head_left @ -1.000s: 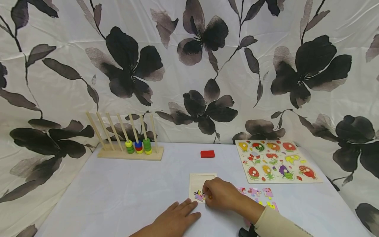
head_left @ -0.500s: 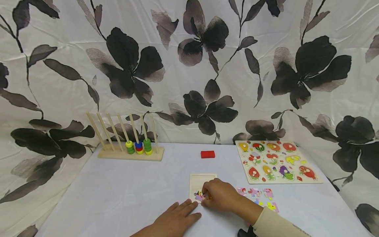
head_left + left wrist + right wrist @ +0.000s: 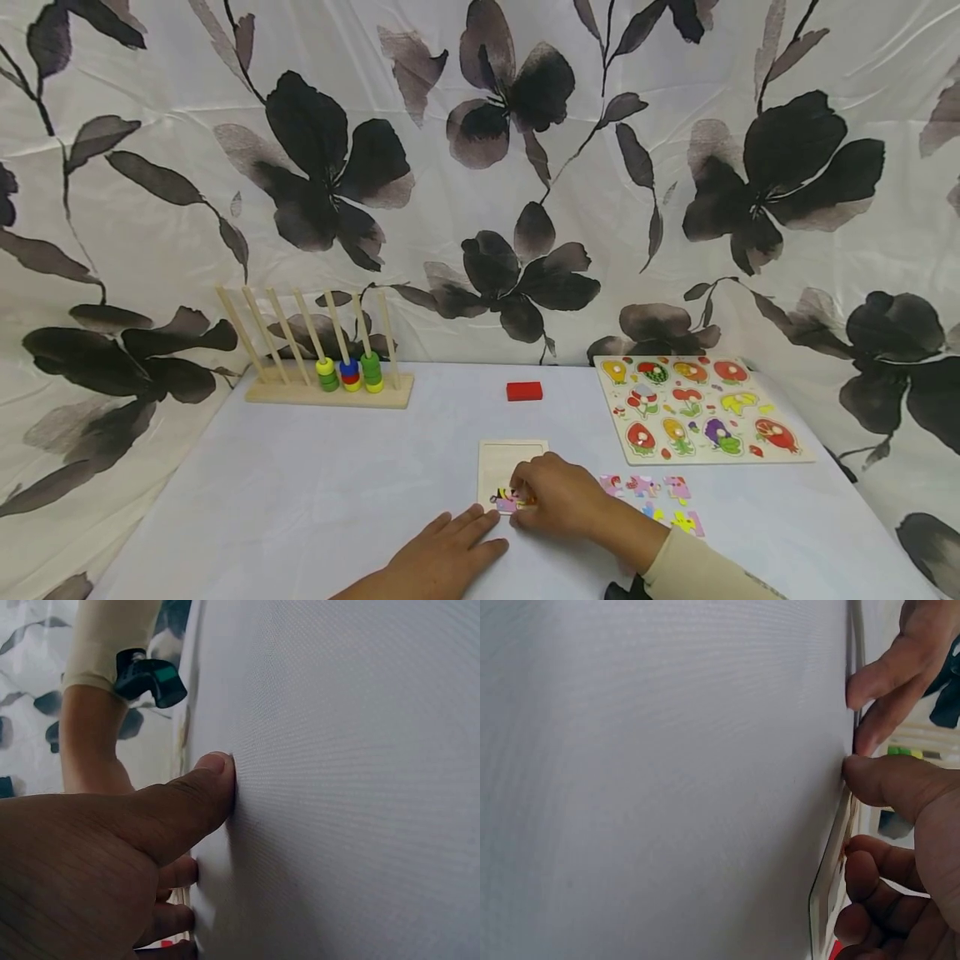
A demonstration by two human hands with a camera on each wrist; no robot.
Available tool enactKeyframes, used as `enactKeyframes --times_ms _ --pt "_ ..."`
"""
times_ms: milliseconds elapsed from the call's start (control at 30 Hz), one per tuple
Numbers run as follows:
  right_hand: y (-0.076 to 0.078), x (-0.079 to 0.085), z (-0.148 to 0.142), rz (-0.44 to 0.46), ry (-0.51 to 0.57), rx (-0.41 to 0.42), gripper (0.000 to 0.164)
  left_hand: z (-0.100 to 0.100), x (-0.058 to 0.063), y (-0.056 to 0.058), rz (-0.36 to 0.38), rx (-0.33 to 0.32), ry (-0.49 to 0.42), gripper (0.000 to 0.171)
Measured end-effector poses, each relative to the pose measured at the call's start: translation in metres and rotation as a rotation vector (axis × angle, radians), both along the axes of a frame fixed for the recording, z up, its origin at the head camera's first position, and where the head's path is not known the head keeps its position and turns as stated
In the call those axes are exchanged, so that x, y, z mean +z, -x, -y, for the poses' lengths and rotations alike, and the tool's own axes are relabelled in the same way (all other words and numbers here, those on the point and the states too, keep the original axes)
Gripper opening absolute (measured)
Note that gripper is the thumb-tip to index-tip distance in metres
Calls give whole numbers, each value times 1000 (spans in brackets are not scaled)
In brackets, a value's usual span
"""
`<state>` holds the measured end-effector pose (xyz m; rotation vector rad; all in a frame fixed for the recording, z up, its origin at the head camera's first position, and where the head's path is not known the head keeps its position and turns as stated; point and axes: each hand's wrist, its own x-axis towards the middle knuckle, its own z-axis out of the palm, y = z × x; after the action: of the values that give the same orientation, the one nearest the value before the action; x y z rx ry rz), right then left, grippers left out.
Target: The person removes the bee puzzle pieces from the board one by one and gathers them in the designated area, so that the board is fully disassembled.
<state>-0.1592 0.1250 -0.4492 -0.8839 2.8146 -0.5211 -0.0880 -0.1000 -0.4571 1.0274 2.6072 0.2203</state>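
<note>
A small pale wooden puzzle tray [image 3: 491,454] lies in front of me on the white table. In its lower left corner sits a pink, yellow and black jigsaw piece [image 3: 505,501]. My right hand [image 3: 561,500] bends over the tray's lower right, its curled fingers pinching a puzzle piece mostly hidden beneath them. The right wrist view has the thumb [image 3: 881,778] at the tray's near edge and the index fingertip down on the tray. My left hand [image 3: 450,552] rests flat on the table, fingertips by the tray's lower left corner.
Several loose pink, blue and yellow jigsaw pieces [image 3: 643,486] lie right of the tray, partly behind my right forearm. A fruit puzzle board [image 3: 708,454] is at the back right. Farther back are a red block [image 3: 524,391] and a wooden peg stand [image 3: 326,393] with coloured rings.
The visible piece in the tray has turned from tilted to more level and sits slightly lower. My right thumb has shifted a little left and nearer. The left hand stays put.
</note>
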Motion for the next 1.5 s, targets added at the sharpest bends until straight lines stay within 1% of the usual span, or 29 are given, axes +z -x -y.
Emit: enactKeyframes --times_ms 200,500,767,933,1067,1233,1333,1500 --pt "0 -3 3 -15 -6 3 25 1 -2 0 -15 -7 -7 80" --pt "0 0 -2 -18 -9 -29 26 3 -4 0 -36 -14 -12 80" --pt "-5 4 -24 -14 -14 -82 27 1 1 -2 -56 -11 6 82" --pt "-9 5 -40 -3 -29 -100 28 0 2 -2 -9 16 14 81" --pt "-14 6 -51 5 -30 -112 30 -1 2 -2 3 28 19 81" --pt "-18 6 -63 -3 -25 -122 30 -1 1 -1 -12 19 13 81" --pt "-20 6 -69 1 -30 -142 30 -1 0 -1 -40 5 9 80" --pt "-24 8 -80 22 -49 -180 31 0 0 -2 -54 -2 -2 81"
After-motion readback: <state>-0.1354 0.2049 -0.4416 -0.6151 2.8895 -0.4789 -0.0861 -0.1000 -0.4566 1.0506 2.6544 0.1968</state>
